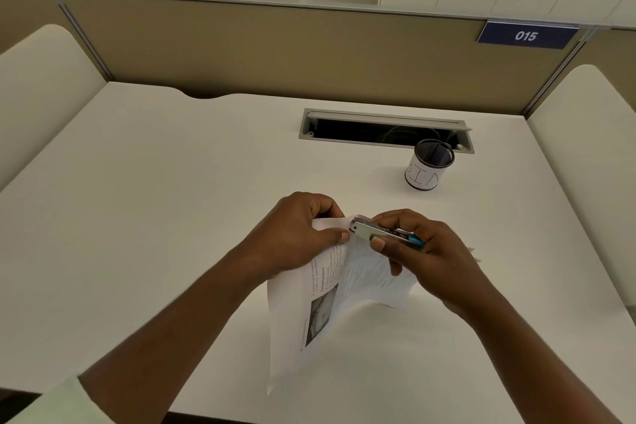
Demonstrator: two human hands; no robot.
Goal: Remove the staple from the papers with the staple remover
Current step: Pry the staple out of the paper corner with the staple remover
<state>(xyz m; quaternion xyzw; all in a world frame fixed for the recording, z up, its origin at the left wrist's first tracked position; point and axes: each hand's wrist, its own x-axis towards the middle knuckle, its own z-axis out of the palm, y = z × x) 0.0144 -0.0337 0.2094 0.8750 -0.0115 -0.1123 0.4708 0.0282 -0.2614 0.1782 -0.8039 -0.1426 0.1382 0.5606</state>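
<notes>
The staple itself I cannot make out; it is too small, and I judge it sits at the top corner of the papers (344,289), where the tool's tip meets the sheet; the papers are held up off the surface (172,182), near its front edge and about midway between its left and right edges, with their lower end hanging toward me and the printed pages bowed open. My left hand (296,234) pinches that top corner, thumb in front and fingers curled behind, closed firmly on the paper; my right hand (423,251) is closed on the staple remover (382,234), thumb pressing its flat metal side and fingers wrapped over the top, a blue handle end poking out to the right. The tool's long axis runs nearly level, from right to left, tip pointing at my left thumb and touching or just beside the corner; so the staple lies directly left of my right grip, and both hands are almost touching there. I judge the next move depends on sliding the tip under the staple along that line while the left grip braces the corner. A mesh pen cup (428,165) stands well apart, toward the back right of the surface, beside an open cable slot (385,129).
</notes>
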